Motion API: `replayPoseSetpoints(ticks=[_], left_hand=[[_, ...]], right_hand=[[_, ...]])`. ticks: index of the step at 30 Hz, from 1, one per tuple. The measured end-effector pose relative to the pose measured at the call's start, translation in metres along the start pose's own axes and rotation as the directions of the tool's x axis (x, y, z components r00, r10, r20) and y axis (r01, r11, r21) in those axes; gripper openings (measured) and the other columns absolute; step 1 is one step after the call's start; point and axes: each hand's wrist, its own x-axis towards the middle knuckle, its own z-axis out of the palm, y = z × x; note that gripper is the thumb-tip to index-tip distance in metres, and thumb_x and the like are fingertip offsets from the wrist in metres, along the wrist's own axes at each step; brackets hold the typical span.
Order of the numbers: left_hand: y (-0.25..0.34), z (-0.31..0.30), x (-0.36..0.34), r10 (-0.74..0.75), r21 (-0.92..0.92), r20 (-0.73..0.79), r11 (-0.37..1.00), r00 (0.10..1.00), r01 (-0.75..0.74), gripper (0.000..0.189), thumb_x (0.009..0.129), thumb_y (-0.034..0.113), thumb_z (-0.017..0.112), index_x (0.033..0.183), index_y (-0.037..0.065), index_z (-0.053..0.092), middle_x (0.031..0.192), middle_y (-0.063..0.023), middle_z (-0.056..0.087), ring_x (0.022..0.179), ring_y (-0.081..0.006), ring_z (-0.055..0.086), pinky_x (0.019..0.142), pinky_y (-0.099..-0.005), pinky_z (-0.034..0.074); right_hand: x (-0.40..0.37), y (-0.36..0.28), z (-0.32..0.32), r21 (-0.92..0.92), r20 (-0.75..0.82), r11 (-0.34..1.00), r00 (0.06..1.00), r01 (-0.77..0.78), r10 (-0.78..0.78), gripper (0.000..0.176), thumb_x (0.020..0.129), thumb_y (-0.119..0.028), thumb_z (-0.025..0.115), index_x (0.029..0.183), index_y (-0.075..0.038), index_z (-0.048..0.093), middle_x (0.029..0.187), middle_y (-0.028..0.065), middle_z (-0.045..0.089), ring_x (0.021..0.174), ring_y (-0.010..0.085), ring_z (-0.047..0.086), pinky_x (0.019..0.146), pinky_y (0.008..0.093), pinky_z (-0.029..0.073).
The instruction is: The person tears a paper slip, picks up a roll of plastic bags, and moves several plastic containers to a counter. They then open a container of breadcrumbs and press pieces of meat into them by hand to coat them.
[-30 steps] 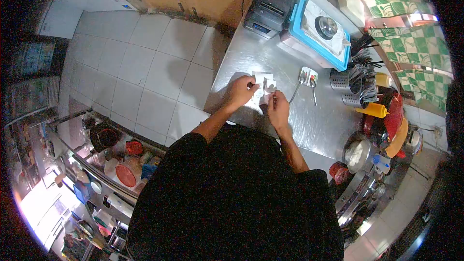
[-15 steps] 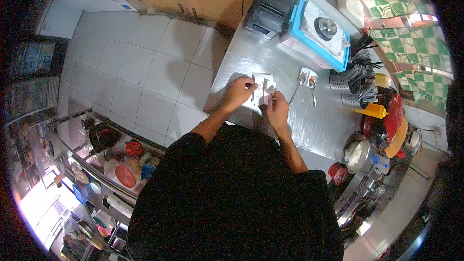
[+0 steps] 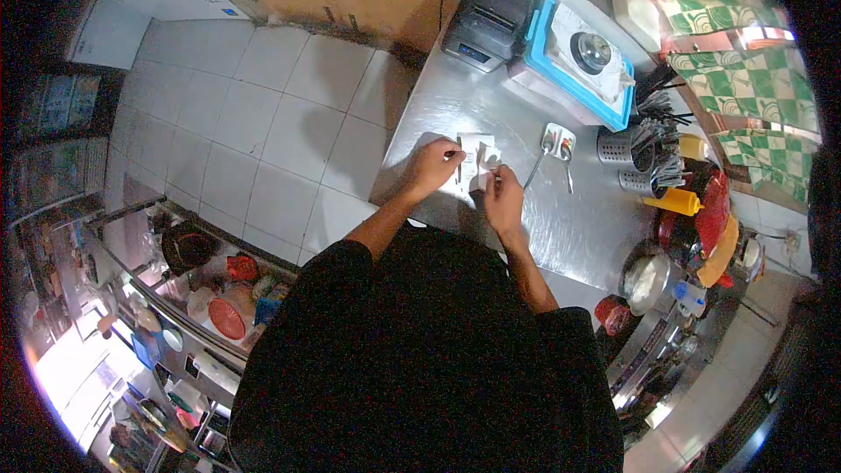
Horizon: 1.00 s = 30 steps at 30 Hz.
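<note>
White printed paper slips (image 3: 471,156) lie on a stainless steel table (image 3: 569,219), partly overlapping. My left hand (image 3: 432,168) is closed in a pinch at the left edge of the slips, a small dark gap showing by its fingertips. On the other side, my right hand (image 3: 502,200) pinches the lower right part of the paper, where a narrower strip stands a little raised. Between the two hands the printed face is visible. The fingertips hide parts of the paper's edges.
A black receipt printer (image 3: 487,24) and a blue-lidded box (image 3: 574,61) stand at the back. To the right are a small white dish (image 3: 559,140) with two spoons, metal cutlery holders (image 3: 635,181) and a yellow squeeze bottle (image 3: 676,201). A metal bowl (image 3: 646,282) sits farther right.
</note>
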Motion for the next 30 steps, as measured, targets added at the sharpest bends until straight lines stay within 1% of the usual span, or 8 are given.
replayPoseSetpoints(ticks=[2,8,12,14,21,23,26,30], left_hand=[[0.029,-0.01,-0.001,-0.214,0.043,0.064,0.976,0.975,0.212,0.026,0.091,0.023,0.074,0.101,-0.001,0.075,0.102,-0.017,0.073,0.093,-0.0309,0.072,0.084,-0.0392,0.056],[0.023,-0.009,-0.002,-0.2,0.055,0.06,0.979,0.978,0.197,0.025,0.091,0.023,0.074,0.1,-0.001,0.075,0.102,-0.0167,0.073,0.092,-0.0303,0.072,0.084,-0.0391,0.056],[0.029,-0.012,-0.001,-0.138,0.113,0.062,0.985,0.988,0.131,0.025,0.091,0.023,0.074,0.1,-0.001,0.075,0.099,-0.0165,0.074,0.09,-0.0299,0.073,0.083,-0.0391,0.056],[0.026,-0.01,-0.002,-0.149,0.051,0.045,0.988,0.988,0.147,0.025,0.091,0.023,0.075,0.1,-0.001,0.075,0.097,-0.0165,0.074,0.089,-0.0295,0.073,0.082,-0.0393,0.056],[0.025,-0.012,-0.002,-0.175,0.031,0.069,0.984,0.982,0.173,0.024,0.091,0.023,0.074,0.099,0.0,0.074,0.096,-0.0161,0.073,0.087,-0.029,0.072,0.081,-0.0391,0.056],[0.024,-0.011,-0.004,-0.114,-0.009,0.053,0.993,0.992,0.115,0.024,0.092,0.023,0.074,0.099,0.0,0.073,0.095,-0.0153,0.072,0.087,-0.0281,0.071,0.081,-0.0389,0.055],[0.031,-0.016,-0.003,-0.131,0.077,0.085,0.989,0.988,0.125,0.024,0.093,0.022,0.074,0.099,-0.001,0.072,0.095,-0.0148,0.072,0.088,-0.0271,0.07,0.08,-0.0384,0.055],[0.033,-0.016,-0.003,-0.137,0.086,0.1,0.988,0.985,0.129,0.022,0.093,0.02,0.074,0.098,-0.001,0.072,0.095,-0.0137,0.072,0.087,-0.026,0.07,0.08,-0.0373,0.055]], right_hand=[[0.0,0.004,0.0,-0.048,-0.005,0.998,0.999,0.046,-0.046,0.014,0.1,-0.011,0.061,0.097,0.002,0.06,0.079,0.0207,0.064,0.063,0.0287,0.065,0.06,0.0401,0.049],[-0.001,-0.001,0.001,-0.015,-0.018,1.0,1.0,-0.014,0.014,0.014,0.098,-0.011,0.061,0.098,0.003,0.06,0.08,0.0219,0.065,0.066,0.0313,0.067,0.063,0.0417,0.051],[0.001,-0.003,-0.002,-0.03,-0.009,0.999,1.0,0.019,-0.019,0.014,0.098,-0.011,0.061,0.098,0.003,0.06,0.084,0.0229,0.065,0.069,0.0334,0.068,0.064,0.0421,0.052],[0.0,-0.001,-0.001,-0.032,0.004,0.999,1.0,-0.007,0.007,0.014,0.098,-0.011,0.061,0.099,0.003,0.06,0.087,0.0234,0.066,0.071,0.0349,0.068,0.066,0.0422,0.052],[0.001,0.002,0.002,-0.061,-0.016,0.998,1.0,-0.027,0.026,0.013,0.098,-0.011,0.061,0.099,0.002,0.061,0.083,0.0227,0.066,0.07,0.0349,0.068,0.065,0.0426,0.051],[0.001,-0.001,0.0,-0.034,0.002,0.999,1.0,-0.031,0.031,0.013,0.098,-0.011,0.062,0.099,0.002,0.062,0.083,0.0229,0.066,0.068,0.0348,0.067,0.064,0.0432,0.051],[0.0,-0.005,-0.001,-0.057,-0.007,0.998,1.0,-0.023,0.023,0.013,0.098,-0.011,0.062,0.099,0.001,0.062,0.083,0.023,0.067,0.068,0.0352,0.067,0.064,0.0438,0.051],[0.001,-0.003,0.002,-0.034,-0.035,0.998,0.998,-0.045,0.043,0.012,0.097,-0.011,0.062,0.1,0.002,0.063,0.085,0.0239,0.067,0.069,0.0358,0.067,0.064,0.0446,0.051]])
